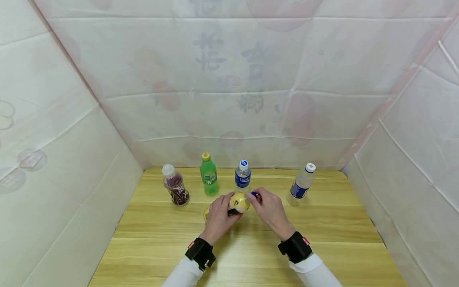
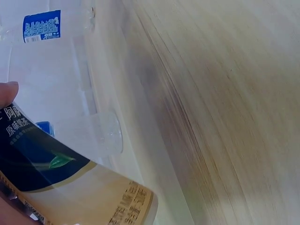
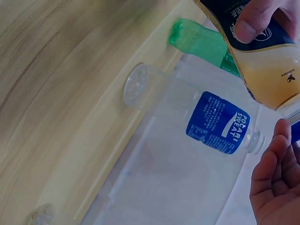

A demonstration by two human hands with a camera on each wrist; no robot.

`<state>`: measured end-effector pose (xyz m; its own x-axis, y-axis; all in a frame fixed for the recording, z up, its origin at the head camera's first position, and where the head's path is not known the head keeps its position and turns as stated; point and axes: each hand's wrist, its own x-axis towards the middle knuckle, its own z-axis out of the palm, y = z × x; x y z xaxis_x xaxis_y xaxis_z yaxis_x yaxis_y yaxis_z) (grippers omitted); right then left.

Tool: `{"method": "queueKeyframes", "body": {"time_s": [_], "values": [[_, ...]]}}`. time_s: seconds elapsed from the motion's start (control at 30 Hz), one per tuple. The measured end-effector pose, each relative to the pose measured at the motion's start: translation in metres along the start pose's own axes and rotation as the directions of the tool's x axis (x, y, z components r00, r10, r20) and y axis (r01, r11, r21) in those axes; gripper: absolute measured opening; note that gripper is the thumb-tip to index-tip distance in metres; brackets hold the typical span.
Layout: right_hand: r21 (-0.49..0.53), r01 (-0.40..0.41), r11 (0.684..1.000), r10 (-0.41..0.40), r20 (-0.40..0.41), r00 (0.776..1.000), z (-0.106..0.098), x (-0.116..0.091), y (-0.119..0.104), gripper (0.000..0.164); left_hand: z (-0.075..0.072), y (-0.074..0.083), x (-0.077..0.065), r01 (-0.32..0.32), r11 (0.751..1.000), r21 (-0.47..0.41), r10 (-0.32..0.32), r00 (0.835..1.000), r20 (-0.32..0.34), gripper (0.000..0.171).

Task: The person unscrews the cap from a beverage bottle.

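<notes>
In the head view my left hand (image 1: 217,217) grips a milk tea bottle (image 1: 239,202) with a dark label, tilted over the table with its neck to the right. The fingers of my right hand (image 1: 271,209) pinch the bottle's blue cap (image 1: 254,195). The right wrist view shows the cap (image 3: 295,131) at the bottle's neck beside my right fingers. Whether the cap is loose cannot be told. The left wrist view shows the bottle's label and base (image 2: 133,201). Just behind stands a clear Pocari Sweat bottle (image 1: 243,178) with a blue label.
On the wooden table (image 1: 157,251), a purple-brown drink bottle (image 1: 176,189) and a green bottle (image 1: 208,175) stand to the left. Another clear bottle (image 1: 300,187) with a blue label stands at the right. Pale cloth walls (image 1: 229,119) enclose the back and sides.
</notes>
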<state>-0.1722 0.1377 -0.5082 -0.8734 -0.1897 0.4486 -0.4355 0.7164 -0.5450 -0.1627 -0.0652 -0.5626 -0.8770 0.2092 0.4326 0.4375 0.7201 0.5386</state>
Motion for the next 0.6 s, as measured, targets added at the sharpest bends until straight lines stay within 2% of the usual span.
{"method": "queueKeyframes", "body": {"time_s": [0.17,0.37,0.6], "values": [[0.035,0.003,0.999,-0.004,0.044,0.999,-0.001,-0.001,-0.001,0.021,-0.002,-0.002,-0.001,0.0,1.0,-0.026,0.001,1.0,0.03,0.074],[0.102,0.016,0.995,-0.025,0.087,0.996,-0.003,-0.002,-0.001,0.017,-0.006,-0.008,0.0,0.036,0.993,-0.111,-0.023,0.993,0.112,0.07],[0.109,0.058,0.992,-0.068,0.092,0.993,-0.004,-0.004,-0.001,0.014,-0.011,-0.01,0.0,0.078,0.984,-0.158,-0.048,0.982,0.184,0.069]]}}
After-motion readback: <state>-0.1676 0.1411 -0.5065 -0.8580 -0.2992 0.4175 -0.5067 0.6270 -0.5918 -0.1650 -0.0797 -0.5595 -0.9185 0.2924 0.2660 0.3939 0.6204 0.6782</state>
